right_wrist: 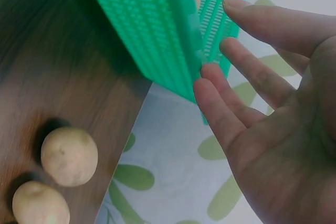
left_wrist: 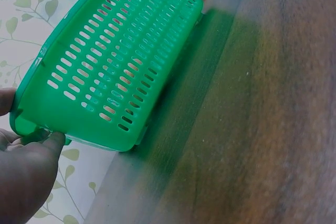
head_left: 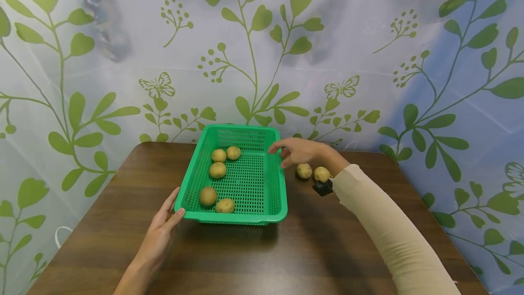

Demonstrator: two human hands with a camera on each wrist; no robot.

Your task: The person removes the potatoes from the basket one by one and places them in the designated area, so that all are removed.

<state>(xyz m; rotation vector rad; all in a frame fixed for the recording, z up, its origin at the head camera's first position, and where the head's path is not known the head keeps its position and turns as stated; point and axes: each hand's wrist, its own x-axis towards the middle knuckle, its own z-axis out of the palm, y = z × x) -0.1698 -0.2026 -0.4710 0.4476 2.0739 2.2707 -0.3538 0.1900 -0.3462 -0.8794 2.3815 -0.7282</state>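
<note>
A green perforated plastic basket stands on the table with several potatoes inside, mostly along its left side. My left hand holds the basket's near left corner, thumb on the rim and fingers along the outer side. In the left wrist view, the thumb and fingers pinch that rim. My right hand hovers at the basket's right rim, its fingers spread and loosely bent with nothing between them. The right wrist view has its fingertips right by the rim.
Two potatoes lie on the brown wooden table to the right of the basket, below my right wrist. A black strap piece hangs under that wrist. Behind the table hangs a pale leaf-patterned curtain.
</note>
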